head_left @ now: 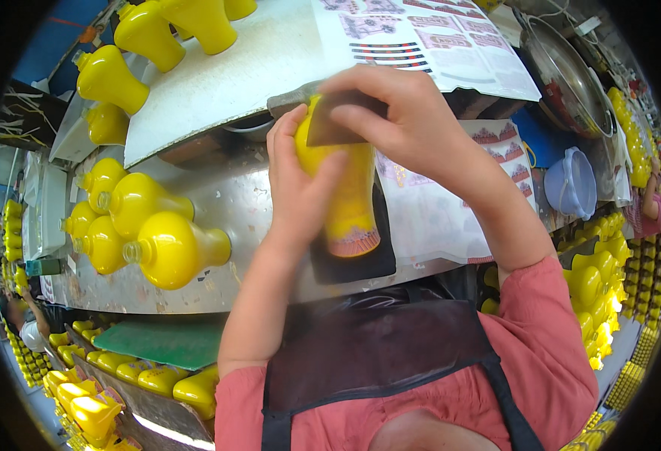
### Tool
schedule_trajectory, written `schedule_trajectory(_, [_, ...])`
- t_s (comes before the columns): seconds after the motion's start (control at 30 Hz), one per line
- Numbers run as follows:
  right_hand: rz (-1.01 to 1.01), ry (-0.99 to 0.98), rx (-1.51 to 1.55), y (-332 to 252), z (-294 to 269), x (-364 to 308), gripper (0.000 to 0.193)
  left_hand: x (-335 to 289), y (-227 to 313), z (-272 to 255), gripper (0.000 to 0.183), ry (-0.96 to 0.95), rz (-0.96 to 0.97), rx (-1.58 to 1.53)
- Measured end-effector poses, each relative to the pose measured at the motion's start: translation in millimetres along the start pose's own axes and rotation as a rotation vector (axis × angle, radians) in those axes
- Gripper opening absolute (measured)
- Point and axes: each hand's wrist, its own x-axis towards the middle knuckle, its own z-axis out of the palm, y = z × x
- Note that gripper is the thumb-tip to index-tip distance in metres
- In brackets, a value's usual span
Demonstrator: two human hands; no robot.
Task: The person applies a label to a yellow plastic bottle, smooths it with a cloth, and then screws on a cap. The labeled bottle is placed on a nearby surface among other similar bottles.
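A glossy yellow bottle [349, 192] lies in front of me, its narrow end toward my body, with a pink-and-purple decal [353, 242] around that end. My left hand [300, 169] is wrapped around its left side, thumb on top. A thin dark brown flat scraper [336, 126] is pinched in my right hand [394, 113] and rests against the bottle's wide far end. Slight blur softens the right fingers. Beneath the bottle is a black pad [383, 259]. Printed decal sheets [428, 214] lie beside it on the right.
Several yellow bottles [172, 252] lie at the left of the metal table [248, 255]; more stand on the white board [225, 98] beyond. Decal sheets [458, 45] cover its right part. A blue bucket [571, 184] and metal basin [563, 71] are at the right. Bottles fill racks below.
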Motion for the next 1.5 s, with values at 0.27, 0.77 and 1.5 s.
schedule_trajectory(0.27, [0.037,-0.061,-0.117,7.3,-0.1,37.6,0.025,8.5,17.5,2.0,0.08,0.058,-0.134,-0.1])
schedule_trajectory(0.77, [0.17,0.083,0.049,6.5,-5.4,15.2,0.022,28.6,5.1,7.4,0.039,0.153,-0.219,-0.21])
schedule_trajectory(1.5, [0.444,0.387,0.405,-19.6,38.2,-89.4,0.026,-3.7,6.4,-6.1,0.075,-0.009,-0.544,-0.947])
